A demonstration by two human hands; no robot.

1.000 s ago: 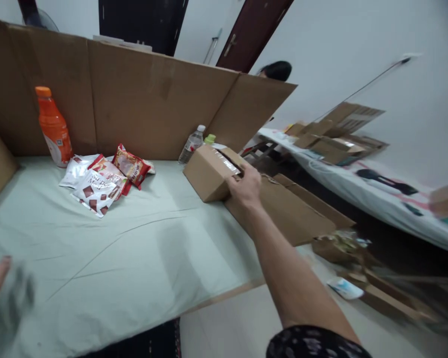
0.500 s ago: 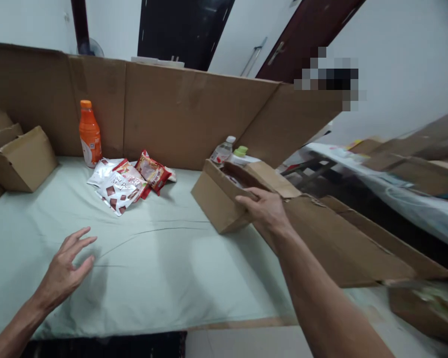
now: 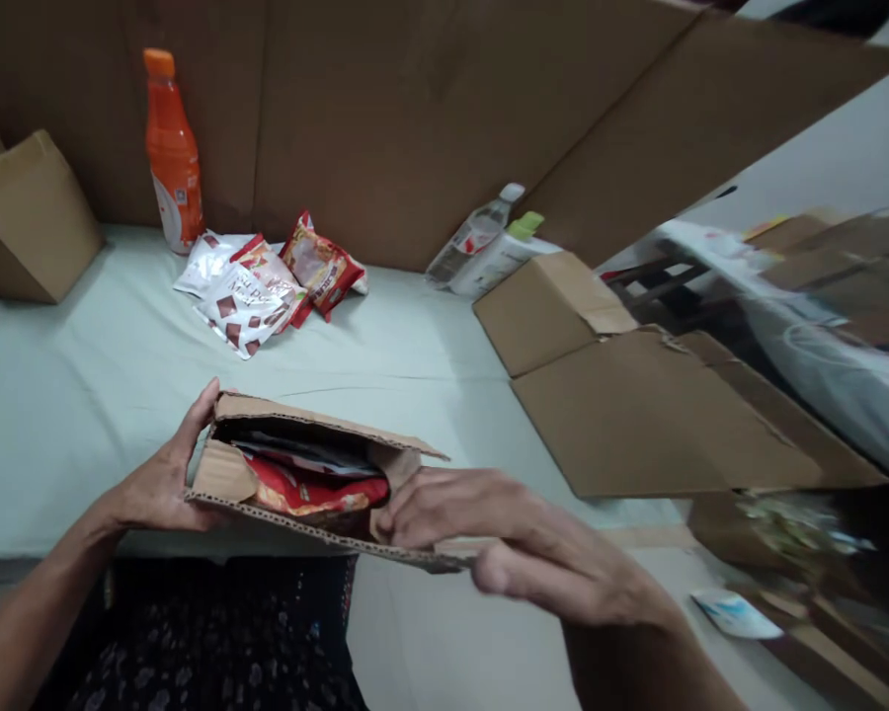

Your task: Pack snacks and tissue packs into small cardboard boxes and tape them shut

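A small open cardboard box (image 3: 223, 474) is held between both hands near the table's front edge, its opening turned toward me. My left hand (image 3: 164, 484) clasps its left end, thumb on the far side. At the right end, my right hand (image 3: 489, 513) grips the box wall, with fingers inside the opening and the thumb outside. Inside the box lie a red snack packet (image 3: 303, 491) and a darker flat packet behind it. Parts of the contents are hidden by the walls.
An orange bottle (image 3: 174, 158) stands near silver snack pouches (image 3: 248, 311) and a red snack packet (image 3: 326, 272). A clear bottle (image 3: 478, 232) and a green-capped bottle (image 3: 500, 259) lean at the back. Cardboard boxes stand left (image 3: 34, 222) and right (image 3: 540, 306); a cardboard wall (image 3: 415, 138) runs behind.
The box has come from the right side of the table to in front of me, in my right hand. My left hand, open before, now holds its left end. The view has tilted down.
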